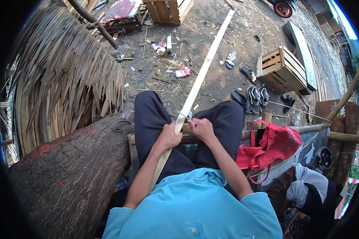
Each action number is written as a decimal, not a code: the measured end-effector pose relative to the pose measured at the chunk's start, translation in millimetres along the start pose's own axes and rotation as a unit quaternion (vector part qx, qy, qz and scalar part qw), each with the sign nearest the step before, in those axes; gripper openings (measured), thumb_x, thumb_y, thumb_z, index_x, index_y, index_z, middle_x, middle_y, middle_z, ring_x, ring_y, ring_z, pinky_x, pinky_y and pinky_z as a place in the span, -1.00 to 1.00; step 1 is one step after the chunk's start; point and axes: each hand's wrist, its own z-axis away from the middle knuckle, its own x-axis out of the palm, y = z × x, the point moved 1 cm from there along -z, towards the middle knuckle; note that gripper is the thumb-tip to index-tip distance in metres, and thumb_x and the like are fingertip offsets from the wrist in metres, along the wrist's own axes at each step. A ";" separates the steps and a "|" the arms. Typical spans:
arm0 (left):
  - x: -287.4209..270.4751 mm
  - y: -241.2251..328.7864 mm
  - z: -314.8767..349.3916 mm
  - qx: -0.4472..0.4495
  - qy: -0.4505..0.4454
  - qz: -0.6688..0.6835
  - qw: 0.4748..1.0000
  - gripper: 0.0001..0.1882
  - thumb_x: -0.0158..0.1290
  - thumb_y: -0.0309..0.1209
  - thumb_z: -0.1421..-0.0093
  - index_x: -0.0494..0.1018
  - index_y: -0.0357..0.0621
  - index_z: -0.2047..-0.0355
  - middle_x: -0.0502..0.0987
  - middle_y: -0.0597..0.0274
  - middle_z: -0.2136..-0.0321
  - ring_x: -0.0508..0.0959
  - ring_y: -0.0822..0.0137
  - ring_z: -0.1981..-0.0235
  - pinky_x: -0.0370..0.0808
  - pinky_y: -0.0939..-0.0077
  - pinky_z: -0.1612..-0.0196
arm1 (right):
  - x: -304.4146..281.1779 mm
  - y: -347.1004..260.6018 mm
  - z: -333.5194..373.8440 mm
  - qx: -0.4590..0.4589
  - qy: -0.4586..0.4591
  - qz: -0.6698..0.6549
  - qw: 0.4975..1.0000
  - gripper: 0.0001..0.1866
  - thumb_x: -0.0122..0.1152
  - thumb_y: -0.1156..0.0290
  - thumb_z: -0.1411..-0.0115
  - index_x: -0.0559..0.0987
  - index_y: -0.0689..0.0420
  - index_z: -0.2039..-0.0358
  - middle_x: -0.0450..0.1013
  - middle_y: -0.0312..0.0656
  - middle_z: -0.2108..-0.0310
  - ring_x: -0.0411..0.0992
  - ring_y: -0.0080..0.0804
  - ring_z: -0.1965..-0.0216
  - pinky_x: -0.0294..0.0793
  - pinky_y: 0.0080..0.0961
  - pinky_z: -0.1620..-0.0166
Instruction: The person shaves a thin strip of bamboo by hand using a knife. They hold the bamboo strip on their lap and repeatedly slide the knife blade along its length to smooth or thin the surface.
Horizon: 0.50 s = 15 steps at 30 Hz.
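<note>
A long, pale bamboo strip (pixel 206 63) slants from beside my waist, between my knees and far out over the dirt ground. My left hand (pixel 169 137) is closed around it above my lap. Just to the right, my right hand (pixel 202 130) grips what looks like a small knife (pixel 190 115). Its short dark blade lies close against the strip's edge, beside a joint in the bamboo. Most of the handle is hidden in my fist. Both hands are above a horizontal bamboo pole (pixel 190 139) that crosses in front of my lap.
A thick log (pixel 68 175) and a thatch panel (pixel 64 71) flank my left. Right of me hangs a red tote bag (pixel 273 145), near a seated person (pixel 307 191). Ahead are several shoes (pixel 254 97), a wooden crate (pixel 281 67), another crate (pixel 167 11) and litter (pixel 182 72).
</note>
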 end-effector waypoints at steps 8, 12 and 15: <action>10.5 -10.8 -1.6 -0.013 0.028 -0.007 0.999 -0.69 0.02 -0.48 0.12 0.39 -0.42 0.34 0.50 -0.26 0.48 0.55 -0.11 0.35 0.46 0.25 0.26 | -0.9 2.1 -5.1 -0.002 0.018 -0.011 1.000 -0.52 0.02 -0.02 -0.16 0.51 0.13 0.66 0.41 -0.03 0.73 0.44 -0.03 0.64 0.40 -0.15 0.55; 7.3 -2.8 1.1 -0.010 0.020 -0.014 1.000 -0.68 0.03 -0.47 0.12 0.39 -0.44 0.33 0.50 -0.28 0.48 0.55 -0.14 0.35 0.47 0.23 0.26 | -1.7 2.9 -5.6 -0.112 -0.057 -0.003 0.992 -0.50 0.00 -0.02 -0.18 0.50 0.14 0.66 0.40 -0.03 0.73 0.43 -0.03 0.64 0.38 -0.16 0.55; 3.9 0.0 0.3 -0.028 0.000 -0.016 0.999 -0.65 0.02 -0.46 0.10 0.39 -0.47 0.30 0.50 -0.32 0.46 0.54 -0.17 0.32 0.47 0.20 0.23 | -5.7 17.5 -27.2 0.104 0.107 -0.027 0.988 -0.50 -0.02 0.00 -0.20 0.44 0.14 0.70 0.36 -0.02 0.76 0.42 0.00 0.63 0.36 -0.17 0.55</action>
